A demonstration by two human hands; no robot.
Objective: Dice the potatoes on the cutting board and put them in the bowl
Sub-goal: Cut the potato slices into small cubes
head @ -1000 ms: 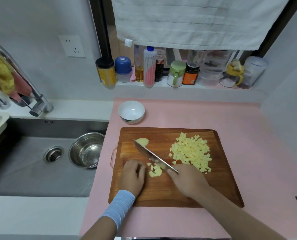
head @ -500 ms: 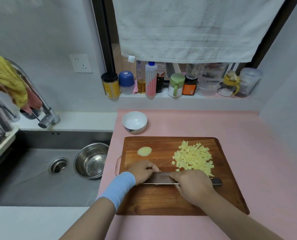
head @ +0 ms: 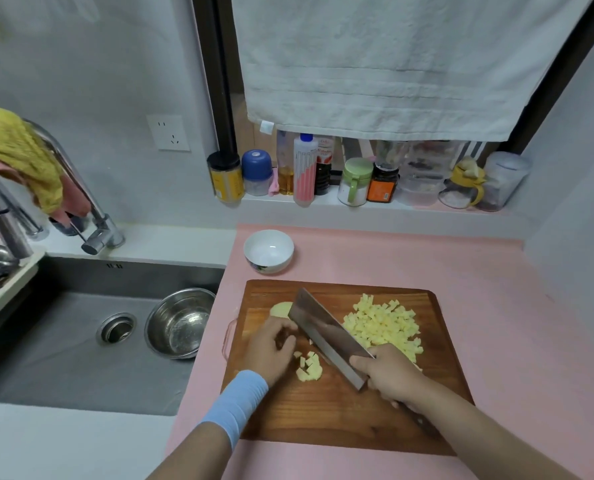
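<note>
Wooden cutting board (head: 323, 410) carries a big heap (head: 382, 327) of potato dice toward its right edge, a small heap (head: 309, 368) near its left edge, and an uncut slice (head: 279, 309) at the far-left corner. The right hand (head: 389, 374) grips the cleaver (head: 326, 336), blade tilted just beside the left hand (head: 271, 351) — fingers curled, whether pinching anything cannot be told. A hasty chop could nick those knuckles or flick dice off the board. The white bowl (head: 268, 251) — empty — sits beyond that corner.

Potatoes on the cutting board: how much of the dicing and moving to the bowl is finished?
Done: a large pile of dice lies on the board. In hand: the right hand holds the cleaver beside a small pile by the left hand. Left: one uncut piece, and the white bowl is empty.
</note>
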